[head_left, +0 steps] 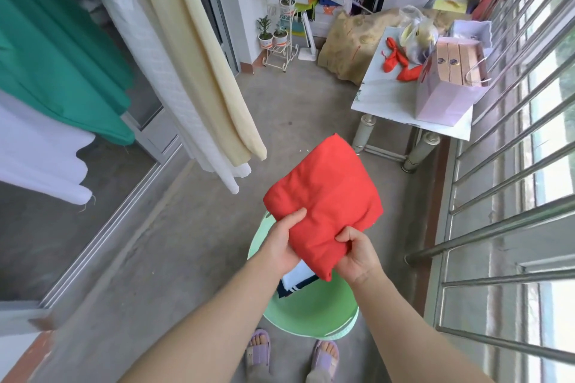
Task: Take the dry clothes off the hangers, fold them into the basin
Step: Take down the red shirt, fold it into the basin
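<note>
A folded red garment [329,196] – a thick, soft, roughly square bundle with faint creases – was held in the air directly above a pale green basin [311,317], not touching it. Its near left edge was gripped by the left hand [284,242], the thumb laid flat on top and the fingers tucked out of sight beneath the cloth. Its near corner was pinched by the right hand [357,258], whose fingers were curled tightly into the fabric. Both bare forearms were stretched forward and angled inward. In the round, smooth plastic basin a folded piece in white and navy [297,281] was seen, partly hidden by the hands. Lilac slippers [259,348] were seen on the rough grey concrete floor [193,242] just behind the basin. To the left, a green garment [56,56], a white one [37,158] and a long cream cloth [202,50] were hung – all smooth and limp. Further off, a pink paper bag [441,99] was set on a white table [382,96] with metal legs, beside the steel window bars [513,134].
</note>
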### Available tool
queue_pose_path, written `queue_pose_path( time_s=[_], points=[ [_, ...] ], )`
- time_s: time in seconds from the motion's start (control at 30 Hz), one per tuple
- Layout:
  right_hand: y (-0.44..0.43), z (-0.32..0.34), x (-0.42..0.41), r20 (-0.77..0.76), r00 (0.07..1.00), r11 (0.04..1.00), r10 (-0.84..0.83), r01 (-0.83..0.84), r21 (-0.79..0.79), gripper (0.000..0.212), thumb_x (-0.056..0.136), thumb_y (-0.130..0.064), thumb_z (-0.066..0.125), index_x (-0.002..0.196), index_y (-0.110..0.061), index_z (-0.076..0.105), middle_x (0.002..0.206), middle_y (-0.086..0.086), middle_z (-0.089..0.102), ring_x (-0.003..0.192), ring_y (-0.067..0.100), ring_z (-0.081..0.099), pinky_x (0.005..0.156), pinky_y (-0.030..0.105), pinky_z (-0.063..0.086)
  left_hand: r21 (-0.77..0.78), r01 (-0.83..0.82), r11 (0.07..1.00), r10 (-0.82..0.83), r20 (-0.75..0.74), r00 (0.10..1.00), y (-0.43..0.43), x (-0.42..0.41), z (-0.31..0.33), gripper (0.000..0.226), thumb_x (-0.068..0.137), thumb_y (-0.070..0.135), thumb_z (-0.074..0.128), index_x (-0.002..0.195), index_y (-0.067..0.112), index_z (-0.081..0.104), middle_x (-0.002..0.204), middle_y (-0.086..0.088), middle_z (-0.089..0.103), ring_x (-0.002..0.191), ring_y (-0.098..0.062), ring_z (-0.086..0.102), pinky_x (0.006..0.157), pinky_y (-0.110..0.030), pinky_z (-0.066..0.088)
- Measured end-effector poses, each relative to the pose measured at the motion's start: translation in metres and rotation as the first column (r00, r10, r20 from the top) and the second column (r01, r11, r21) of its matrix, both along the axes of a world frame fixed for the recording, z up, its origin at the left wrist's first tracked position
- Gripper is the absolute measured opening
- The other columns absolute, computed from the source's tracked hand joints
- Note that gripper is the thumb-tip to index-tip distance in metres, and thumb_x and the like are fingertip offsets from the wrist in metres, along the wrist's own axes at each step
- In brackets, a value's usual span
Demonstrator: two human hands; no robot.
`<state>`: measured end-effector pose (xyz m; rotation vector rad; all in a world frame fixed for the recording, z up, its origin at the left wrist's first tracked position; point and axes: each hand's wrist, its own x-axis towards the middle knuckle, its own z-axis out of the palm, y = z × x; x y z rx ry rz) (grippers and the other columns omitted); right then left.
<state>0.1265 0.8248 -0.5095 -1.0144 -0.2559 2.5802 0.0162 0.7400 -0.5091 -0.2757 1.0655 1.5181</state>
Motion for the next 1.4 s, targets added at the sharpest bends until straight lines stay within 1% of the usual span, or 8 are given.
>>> queue_pose_path(
  time_s=[0.2,0.4,0.67,0.87,0.97,1.03,1.27,1.4],
  points=[
    [0.017,-0.037,0.019,-0.040,0.997,0.998,-0.059,0.058,-0.037,0.071,0.037,-0.033,0.093,0.099,-0.018,0.062,0.083,0.003,0.066,0.071,0.021,0.067,0.064,0.032,0.056,-0.062,-0.065,0.996,0.047,-0.252,0.967,0.000,-0.034,-0.022,0.051,0.073,-0.010,0.061,0.123,0.000,0.056,0.111,-0.021,0.066,0.086,-0.027,0.068,0.078,-0.036,0.057],
    [0.036,-0.077,0.012,0.269,0.947,0.975,0.176,-0.205,0.081,0.047,0.060,-0.066,0.066,0.091,-0.032,0.072,0.083,-0.005,0.062,0.069,0.013,0.060,0.076,0.032,0.054,-0.100,0.123,0.987,-0.140,-0.196,0.971,-0.018,-0.056,-0.063,0.050,0.065,-0.009,0.054,0.115,-0.004,0.057,0.091,-0.013,0.073,0.075,-0.020,0.072,0.064,-0.027,0.057],
    [0.027,-0.202,0.001,0.563,0.724,0.897,0.399,-0.435,-0.076,0.024,0.080,-0.037,0.070,0.094,-0.021,0.059,0.083,0.002,0.052,0.071,0.016,0.051,0.064,0.028,0.050,-0.278,0.137,0.951,-0.183,-0.146,0.972,-0.037,-0.067,-0.183,0.057,0.048,-0.010,0.047,0.104,-0.005,0.058,0.082,-0.014,0.070,0.067,-0.021,0.069,0.064,-0.026,0.057],
    [-0.001,-0.307,0.009,0.617,0.696,0.930,0.368,-0.284,-0.234,0.024,0.085,-0.020,0.058,0.108,-0.017,0.052,0.104,0.005,0.049,0.096,0.030,0.053,0.090,0.057,0.047,-0.342,0.087,0.936,-0.140,-0.134,0.981,-0.047,-0.058,-0.301,0.055,0.045,-0.009,0.042,0.096,0.006,0.058,0.083,-0.013,0.069,0.070,-0.024,0.067,0.070,-0.030,0.049],
    [-0.014,-0.357,0.017,0.600,0.734,0.944,0.318,-0.183,-0.275,0.015,0.087,-0.014,0.054,0.101,-0.012,0.052,0.098,0.008,0.050,0.088,0.028,0.055,0.061,0.041,0.059,-0.367,0.110,0.924,-0.147,-0.073,0.986,-0.055,-0.051,-0.351,0.058,0.047,-0.010,0.041,0.100,0.008,0.058,0.086,-0.014,0.072,0.076,-0.027,0.069,0.078,-0.034,0.049],
    [-0.018,-0.381,0.019,0.615,0.743,0.960,0.264,-0.139,-0.243,0.011,0.087,-0.010,0.052,0.098,-0.012,0.054,0.091,0.006,0.053,0.075,0.020,0.054,0.047,0.030,0.056,-0.356,0.141,0.924,-0.162,-0.030,0.986,-0.057,-0.049,-0.377,0.064,0.049,-0.010,0.041,0.109,0.004,0.057,0.094,-0.017,0.070,0.080,-0.029,0.069,0.080,-0.035,0.050],
    [0.021,-0.450,0.005,0.620,0.783,0.995,0.052,-0.097,0.039,0.023,0.084,0.002,0.042,0.077,-0.018,0.052,0.067,-0.001,0.045,0.051,0.009,0.044,0.047,0.018,0.042,-0.262,0.120,0.958,-0.112,0.044,0.993,-0.022,-0.059,-0.446,0.071,0.053,-0.007,0.043,0.123,-0.005,0.052,0.111,-0.020,0.063,0.090,-0.028,0.067,0.085,-0.035,0.053],
    [0.041,-0.507,-0.014,0.700,0.708,0.958,0.094,-0.257,0.130,0.024,0.087,0.001,0.050,0.097,-0.020,0.056,0.080,0.001,0.053,0.063,0.012,0.049,0.057,0.024,0.046,-0.367,0.039,0.929,-0.049,-0.017,0.999,-0.010,-0.071,-0.505,0.058,0.053,-0.006,0.045,0.109,0.000,0.057,0.102,-0.018,0.063,0.082,-0.027,0.064,0.076,-0.033,0.051]
  ],
)
